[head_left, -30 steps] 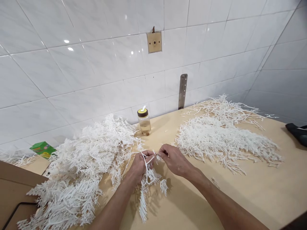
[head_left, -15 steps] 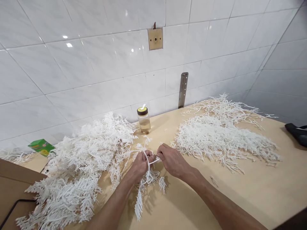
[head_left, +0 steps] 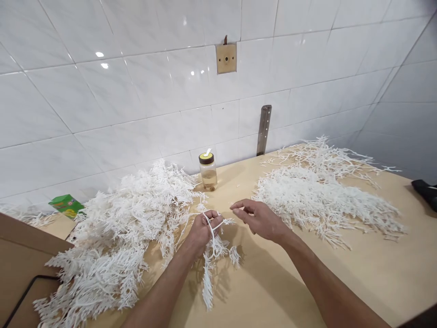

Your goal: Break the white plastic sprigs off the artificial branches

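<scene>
My left hand (head_left: 205, 230) is closed around the stem of a white, plastic-looking artificial branch (head_left: 207, 284). Feathery tufts of it hang below the fist, and a forked stem crosses over the fingers. To the right, my right hand (head_left: 259, 221) hovers above the table, apart from the branch. Its index finger and thumb are stretched out with a small gap, and I see nothing between them. A large heap of similar white branches (head_left: 133, 218) lies left of my left hand. Beyond my right hand is a pile of small white sprigs (head_left: 317, 196).
A lidded jar of pale liquid (head_left: 208, 175) stands near the tiled wall. Bare white stems (head_left: 331, 157) lie behind the sprig pile. On the left are a green packet (head_left: 66, 206) and a cardboard box (head_left: 27, 255). A black object (head_left: 425, 193) sits at the far right.
My right hand has let go of the branch and moved right, its fingers parting. My left hand keeps its hold. The whole view has shifted slightly.
</scene>
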Demonstrator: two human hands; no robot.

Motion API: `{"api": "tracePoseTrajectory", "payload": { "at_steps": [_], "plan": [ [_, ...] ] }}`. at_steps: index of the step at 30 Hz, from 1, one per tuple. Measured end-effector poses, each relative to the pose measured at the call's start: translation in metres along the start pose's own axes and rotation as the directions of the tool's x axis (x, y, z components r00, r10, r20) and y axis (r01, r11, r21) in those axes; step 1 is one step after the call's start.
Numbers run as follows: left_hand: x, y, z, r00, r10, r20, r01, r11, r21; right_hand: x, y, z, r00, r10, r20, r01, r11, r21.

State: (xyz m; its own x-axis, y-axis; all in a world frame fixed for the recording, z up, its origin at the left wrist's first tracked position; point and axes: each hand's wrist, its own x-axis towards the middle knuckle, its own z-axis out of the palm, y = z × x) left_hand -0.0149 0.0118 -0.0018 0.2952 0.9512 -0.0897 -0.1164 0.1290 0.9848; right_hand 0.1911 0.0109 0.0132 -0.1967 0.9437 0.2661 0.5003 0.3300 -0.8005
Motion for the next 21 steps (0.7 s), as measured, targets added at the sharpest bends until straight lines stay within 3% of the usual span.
{"api": "tracePoseTrajectory", "payload": {
  "at_steps": [3,11,16,21],
  "plan": [
    [0.001,0.000,0.000,1.000,-0.012,-0.028,0.012,1.000,-0.007,-0.001,-0.012,0.014,0.996,-0.054,0.076,0.053,0.998,0.019],
    [0.002,0.002,0.001,0.998,-0.029,-0.061,0.035,0.994,0.104,0.000,-0.008,0.022,0.991,0.015,0.130,-0.018,1.000,0.022],
    [0.001,0.006,0.000,0.999,-0.026,-0.032,0.030,0.988,0.149,-0.001,-0.008,0.028,0.992,0.093,0.089,-0.099,0.993,0.066],
    [0.005,-0.001,-0.003,0.994,-0.021,-0.108,0.041,0.981,0.187,-0.001,-0.007,0.033,0.990,0.125,0.065,-0.129,0.990,0.050]
  ]
}}
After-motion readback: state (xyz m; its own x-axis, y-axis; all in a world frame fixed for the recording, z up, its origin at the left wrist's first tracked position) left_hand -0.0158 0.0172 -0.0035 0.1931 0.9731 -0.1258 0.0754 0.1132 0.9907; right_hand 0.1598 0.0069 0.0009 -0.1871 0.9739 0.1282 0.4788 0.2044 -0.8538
